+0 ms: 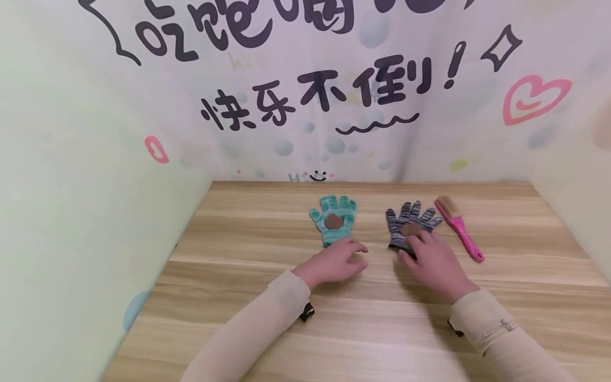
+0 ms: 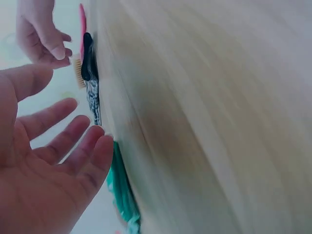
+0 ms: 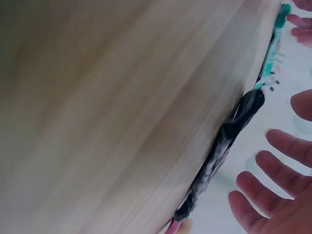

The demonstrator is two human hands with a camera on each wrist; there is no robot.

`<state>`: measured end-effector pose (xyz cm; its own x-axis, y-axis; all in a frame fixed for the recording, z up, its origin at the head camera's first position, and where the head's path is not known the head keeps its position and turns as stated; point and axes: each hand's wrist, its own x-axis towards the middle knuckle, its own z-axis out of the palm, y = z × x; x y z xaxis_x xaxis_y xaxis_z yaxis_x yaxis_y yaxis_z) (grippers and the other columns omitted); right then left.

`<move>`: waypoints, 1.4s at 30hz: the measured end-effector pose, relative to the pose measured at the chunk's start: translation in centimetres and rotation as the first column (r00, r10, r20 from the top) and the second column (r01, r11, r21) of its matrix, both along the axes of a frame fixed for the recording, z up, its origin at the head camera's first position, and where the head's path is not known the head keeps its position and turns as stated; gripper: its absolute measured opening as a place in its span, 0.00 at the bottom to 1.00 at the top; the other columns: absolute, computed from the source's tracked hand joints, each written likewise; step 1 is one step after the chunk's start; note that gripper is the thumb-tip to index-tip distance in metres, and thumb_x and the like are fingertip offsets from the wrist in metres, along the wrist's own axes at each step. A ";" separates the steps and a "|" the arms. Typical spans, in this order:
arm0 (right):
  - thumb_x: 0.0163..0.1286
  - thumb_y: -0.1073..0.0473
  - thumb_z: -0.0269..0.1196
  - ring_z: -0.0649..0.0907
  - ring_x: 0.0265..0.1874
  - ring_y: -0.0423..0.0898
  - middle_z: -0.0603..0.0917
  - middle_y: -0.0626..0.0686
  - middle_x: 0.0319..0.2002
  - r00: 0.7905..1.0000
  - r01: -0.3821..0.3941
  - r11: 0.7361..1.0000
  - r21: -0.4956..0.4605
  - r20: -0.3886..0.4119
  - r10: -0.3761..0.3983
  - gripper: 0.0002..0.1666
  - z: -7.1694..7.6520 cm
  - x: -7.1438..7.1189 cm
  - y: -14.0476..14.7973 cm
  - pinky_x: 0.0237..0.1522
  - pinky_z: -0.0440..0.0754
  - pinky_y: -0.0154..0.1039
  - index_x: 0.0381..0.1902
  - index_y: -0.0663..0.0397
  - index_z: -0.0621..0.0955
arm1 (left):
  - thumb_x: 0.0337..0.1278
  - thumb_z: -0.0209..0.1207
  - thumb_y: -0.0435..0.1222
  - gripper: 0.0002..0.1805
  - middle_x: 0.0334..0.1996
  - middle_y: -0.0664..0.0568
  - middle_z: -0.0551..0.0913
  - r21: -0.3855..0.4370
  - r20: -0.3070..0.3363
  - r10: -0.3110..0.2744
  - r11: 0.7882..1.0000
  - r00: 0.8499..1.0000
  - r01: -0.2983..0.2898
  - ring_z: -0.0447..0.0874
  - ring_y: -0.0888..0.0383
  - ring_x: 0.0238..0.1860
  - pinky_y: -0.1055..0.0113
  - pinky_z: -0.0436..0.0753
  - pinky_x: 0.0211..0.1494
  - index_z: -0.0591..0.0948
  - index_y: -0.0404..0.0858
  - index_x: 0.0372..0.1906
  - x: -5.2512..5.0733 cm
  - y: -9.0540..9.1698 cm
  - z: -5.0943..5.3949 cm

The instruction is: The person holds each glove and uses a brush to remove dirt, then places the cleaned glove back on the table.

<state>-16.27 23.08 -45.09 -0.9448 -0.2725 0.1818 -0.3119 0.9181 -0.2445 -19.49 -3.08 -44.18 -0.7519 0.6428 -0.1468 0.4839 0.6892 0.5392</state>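
Two knit gloves lie flat on the wooden table, fingers toward the back wall. The teal glove [image 1: 343, 232] has a round brown patch [image 1: 333, 221] on it, and my left hand [image 1: 336, 261] hovers by its cuff with fingers loosely spread, holding nothing. To the right, the black-and-grey glove [image 1: 405, 214] bears a similar brown patch [image 1: 409, 229]. My right hand [image 1: 439, 262] is over its cuff, hiding part of it. In the right wrist view, the fingers [image 3: 282, 168] are relaxed and apart from the dark glove [image 3: 214, 156].
A pink-handled brush [image 1: 460, 228] with pale bristles lies right of the dark glove, close to its fingers. The wooden table [image 1: 229, 223] meets a printed white wall cloth [image 1: 286, 148] at the back, with pale walls on both sides.
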 end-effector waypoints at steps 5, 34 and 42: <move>0.73 0.51 0.59 0.80 0.50 0.67 0.81 0.68 0.49 1.000 0.024 0.999 0.026 -0.009 -0.024 0.23 -0.3 -0.5 0.9 0.54 0.79 0.64 0.51 0.67 0.80 | 0.75 0.53 0.47 0.24 0.65 0.53 0.78 0.088 0.113 0.081 0.992 0.990 -0.091 0.79 0.58 0.61 0.65 0.79 0.65 0.75 0.44 0.69 -0.7 1.1 -0.7; 0.75 0.53 0.55 0.77 0.51 0.75 0.79 0.77 0.55 0.986 0.160 0.985 0.070 0.041 -0.163 0.25 -0.1 -2.3 6.4 0.54 0.75 0.71 0.53 0.73 0.79 | 0.75 0.52 0.47 0.28 0.63 0.49 0.80 0.129 0.216 0.240 0.954 0.947 -0.271 0.78 0.54 0.64 0.62 0.78 0.68 0.70 0.43 0.73 -2.1 6.7 -1.1; 0.73 0.54 0.55 0.74 0.46 0.77 0.73 0.81 0.52 0.966 0.239 0.971 -0.018 0.104 -0.236 0.31 -0.2 -2.7 7.6 0.47 0.75 0.71 0.62 0.77 0.73 | 0.75 0.51 0.49 0.28 0.64 0.51 0.81 0.110 0.226 0.264 0.950 0.938 -0.294 0.77 0.57 0.66 0.66 0.77 0.69 0.70 0.42 0.73 -2.2 7.9 -0.9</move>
<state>-18.99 30.71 -45.34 -0.9956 -0.0340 0.0877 -0.0583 0.9547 -0.2917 -21.66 4.83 -45.12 -0.8666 0.4369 -0.2411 0.1514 0.6906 0.7072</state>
